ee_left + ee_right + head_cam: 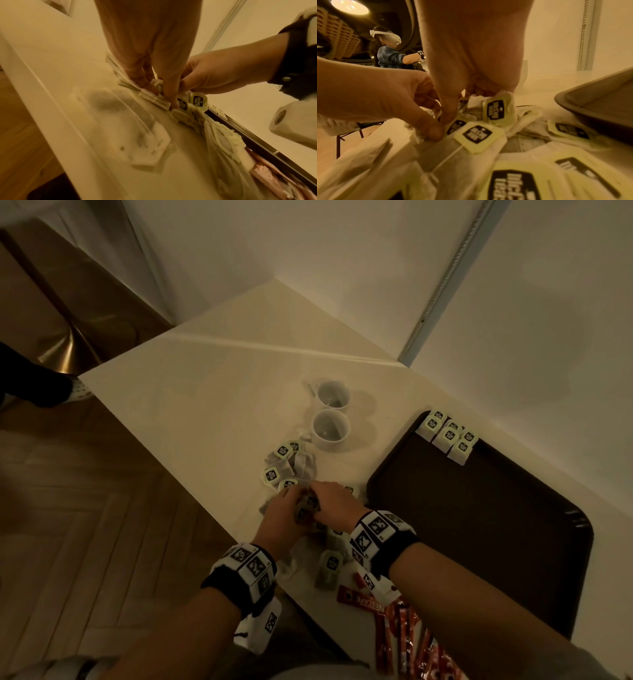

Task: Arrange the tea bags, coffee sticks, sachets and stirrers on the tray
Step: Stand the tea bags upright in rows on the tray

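both hands (301,513) pinching white paper tea bags (306,508) beside dark brown plastic tray (479,525) | tangled strings could drag extras along

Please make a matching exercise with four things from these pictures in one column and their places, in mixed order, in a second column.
Things:
1. white cups
2. neat tea bag rows
3. red coffee sticks
4. loose tea bag pile

Places:
A. far corner of the dark tray
B. table's near edge, below the right wrist
C. table, left of the tray, near the hands
D. table, beyond the pile

Pairs: 1-D, 2-A, 3-B, 4-C
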{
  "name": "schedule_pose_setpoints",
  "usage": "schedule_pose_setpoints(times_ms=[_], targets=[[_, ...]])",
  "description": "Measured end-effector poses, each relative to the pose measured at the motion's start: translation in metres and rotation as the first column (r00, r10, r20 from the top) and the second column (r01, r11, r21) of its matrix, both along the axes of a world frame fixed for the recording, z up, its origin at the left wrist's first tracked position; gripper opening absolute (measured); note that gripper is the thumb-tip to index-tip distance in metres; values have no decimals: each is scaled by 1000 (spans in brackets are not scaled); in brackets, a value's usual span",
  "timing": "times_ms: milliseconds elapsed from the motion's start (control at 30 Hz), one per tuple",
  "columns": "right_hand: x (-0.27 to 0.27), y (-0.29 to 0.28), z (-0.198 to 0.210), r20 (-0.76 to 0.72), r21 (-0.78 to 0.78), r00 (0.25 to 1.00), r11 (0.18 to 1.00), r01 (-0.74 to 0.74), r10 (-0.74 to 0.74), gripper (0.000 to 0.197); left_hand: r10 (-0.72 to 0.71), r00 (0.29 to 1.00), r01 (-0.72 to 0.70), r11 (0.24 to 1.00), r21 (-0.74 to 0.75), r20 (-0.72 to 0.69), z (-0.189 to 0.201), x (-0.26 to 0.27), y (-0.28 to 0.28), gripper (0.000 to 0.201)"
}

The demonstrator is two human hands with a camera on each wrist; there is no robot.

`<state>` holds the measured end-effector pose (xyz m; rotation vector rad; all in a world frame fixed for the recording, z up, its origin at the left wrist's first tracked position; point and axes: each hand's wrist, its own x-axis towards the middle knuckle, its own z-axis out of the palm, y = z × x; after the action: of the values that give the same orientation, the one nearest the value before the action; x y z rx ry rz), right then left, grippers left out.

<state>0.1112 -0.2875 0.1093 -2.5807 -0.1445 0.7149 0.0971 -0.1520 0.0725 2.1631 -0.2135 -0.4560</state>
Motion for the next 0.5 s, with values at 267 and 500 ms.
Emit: schedule_pose_setpoints(times_ms=[267, 500], targets=[[18, -25, 18, 3, 215, 992, 969, 121, -124, 17, 174, 984, -164, 957, -239, 24, 31, 30, 23, 43], [38, -35, 73, -38, 364, 999, 930, 40, -29, 31, -318, 731, -226, 722, -654, -604, 72, 48, 8, 53]])
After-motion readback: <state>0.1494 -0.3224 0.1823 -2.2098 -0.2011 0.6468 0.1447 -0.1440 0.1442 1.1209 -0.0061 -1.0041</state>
